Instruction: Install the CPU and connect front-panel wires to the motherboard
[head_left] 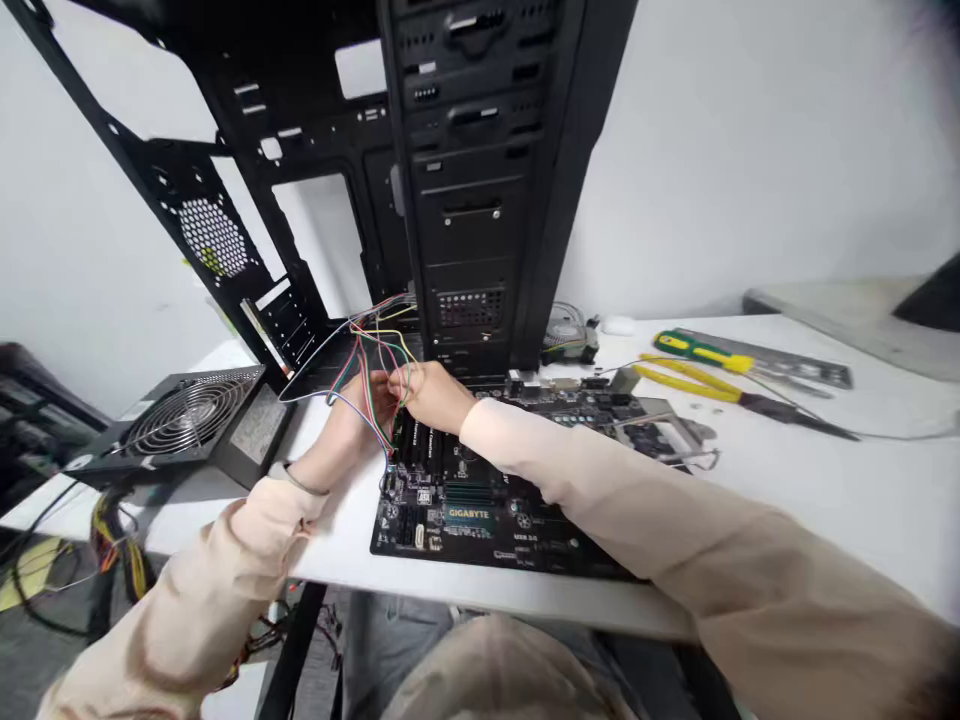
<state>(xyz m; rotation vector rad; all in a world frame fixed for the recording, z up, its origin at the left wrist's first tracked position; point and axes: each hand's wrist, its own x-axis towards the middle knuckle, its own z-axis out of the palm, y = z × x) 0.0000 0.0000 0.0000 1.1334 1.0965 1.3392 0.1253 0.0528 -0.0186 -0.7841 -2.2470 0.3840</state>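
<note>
Left fingers (381, 388) and right fingers (411, 380) pinch thin wires (361, 336) at the motherboard's (487, 530) far-left corner, with little room before the case (484, 230).

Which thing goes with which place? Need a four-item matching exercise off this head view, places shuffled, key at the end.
Things
1. boxy black metal power supply with round fan grille
2. flat black motherboard
3. thin multicoloured wires
4. green-and-yellow-handled screwdriver

Places
A. at the fingers of the left hand and right hand
B. beside the long yellow-handled pliers
C. at the left end of the flat white table
D. partly hidden by the beige cloth right sleeve

Pairs: 1-C, 2-D, 3-A, 4-B
</note>
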